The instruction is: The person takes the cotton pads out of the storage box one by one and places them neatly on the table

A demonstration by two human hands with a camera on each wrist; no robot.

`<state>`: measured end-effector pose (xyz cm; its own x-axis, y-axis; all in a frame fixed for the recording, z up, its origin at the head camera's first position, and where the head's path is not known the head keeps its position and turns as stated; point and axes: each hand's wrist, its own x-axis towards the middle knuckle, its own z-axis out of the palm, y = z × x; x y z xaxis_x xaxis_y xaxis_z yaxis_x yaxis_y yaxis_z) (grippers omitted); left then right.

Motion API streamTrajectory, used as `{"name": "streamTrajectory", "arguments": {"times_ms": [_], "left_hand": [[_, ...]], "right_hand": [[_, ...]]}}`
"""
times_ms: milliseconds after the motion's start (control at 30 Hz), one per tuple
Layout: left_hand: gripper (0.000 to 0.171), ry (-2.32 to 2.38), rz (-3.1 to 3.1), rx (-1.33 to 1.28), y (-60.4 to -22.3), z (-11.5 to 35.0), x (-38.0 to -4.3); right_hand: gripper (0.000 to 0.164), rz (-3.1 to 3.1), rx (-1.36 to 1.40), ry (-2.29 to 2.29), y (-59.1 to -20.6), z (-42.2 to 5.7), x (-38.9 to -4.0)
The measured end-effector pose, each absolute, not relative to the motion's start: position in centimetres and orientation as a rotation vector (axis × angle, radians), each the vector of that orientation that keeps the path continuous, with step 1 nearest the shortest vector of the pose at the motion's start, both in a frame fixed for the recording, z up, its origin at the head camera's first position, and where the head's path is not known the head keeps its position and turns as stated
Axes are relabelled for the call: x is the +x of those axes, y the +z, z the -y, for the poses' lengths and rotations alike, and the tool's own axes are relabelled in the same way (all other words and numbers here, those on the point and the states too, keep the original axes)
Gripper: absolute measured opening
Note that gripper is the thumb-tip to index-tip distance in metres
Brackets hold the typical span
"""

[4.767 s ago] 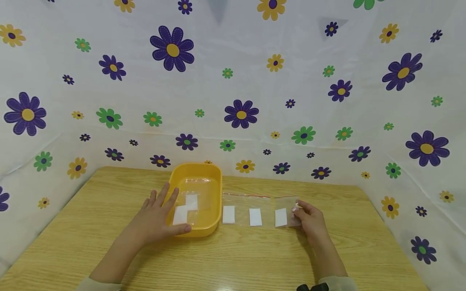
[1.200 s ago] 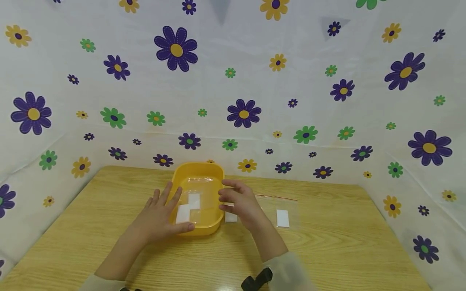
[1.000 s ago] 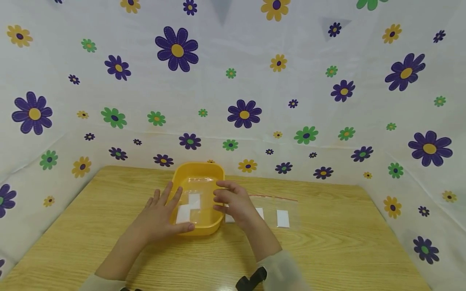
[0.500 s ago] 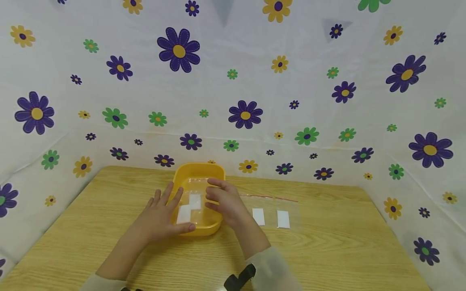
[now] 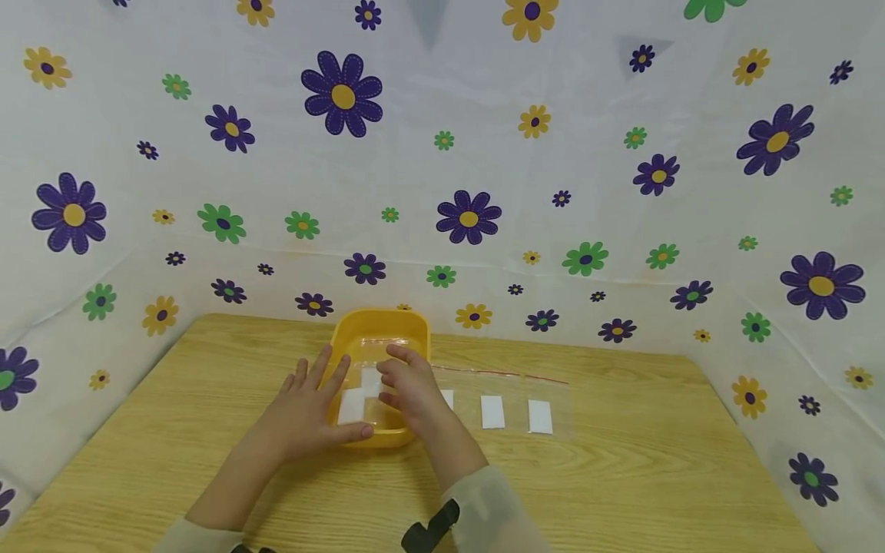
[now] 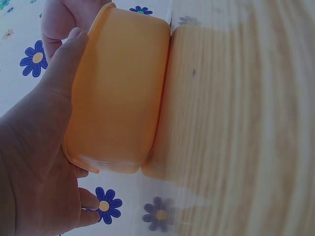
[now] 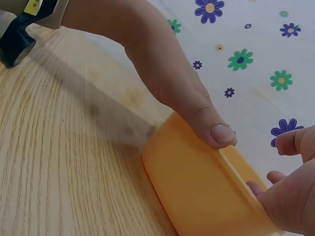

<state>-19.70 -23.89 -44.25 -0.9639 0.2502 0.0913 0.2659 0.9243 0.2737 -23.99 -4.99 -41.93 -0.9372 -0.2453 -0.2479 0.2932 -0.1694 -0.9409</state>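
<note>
My left hand rests spread on the near left corner of a yellow plastic bin, thumb along the front rim. In the left wrist view the bin's outer wall shows beside that thumb. Inside the bin lie clear zip bags with white cards; one card is plain to see, and another card is partly covered. My right hand reaches over the right rim above them, fingers slightly bent and pointing left, with nothing visible in it. In the right wrist view its fingers show at the rim.
Right of the bin, clear red-striped zip bags lie in a row on the wooden table, holding a middle card and a right card. My right forearm partly hides a left card. A flowered cloth hangs behind.
Earlier my right hand was pinching the rightmost bag of the row. It has let go and moved left over the bin. My left hand has stayed on the bin.
</note>
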Motion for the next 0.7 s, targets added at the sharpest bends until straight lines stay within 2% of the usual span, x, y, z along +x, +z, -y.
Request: {"name": "streamTrajectory", "arguments": {"times_ms": [333, 700], "left_hand": [[0.119, -0.427, 3.024, -0.409, -44.43, 24.0, -19.85], [0.117, -0.456, 3.029, -0.397, -44.46, 23.93, -19.86]], "right_hand": [[0.063, -1.782, 0.079, -2.135, -42.28, 5.24, -24.37], [0.066, -1.826, 0.116, -2.1, -42.04, 5.44, -24.32]]}}
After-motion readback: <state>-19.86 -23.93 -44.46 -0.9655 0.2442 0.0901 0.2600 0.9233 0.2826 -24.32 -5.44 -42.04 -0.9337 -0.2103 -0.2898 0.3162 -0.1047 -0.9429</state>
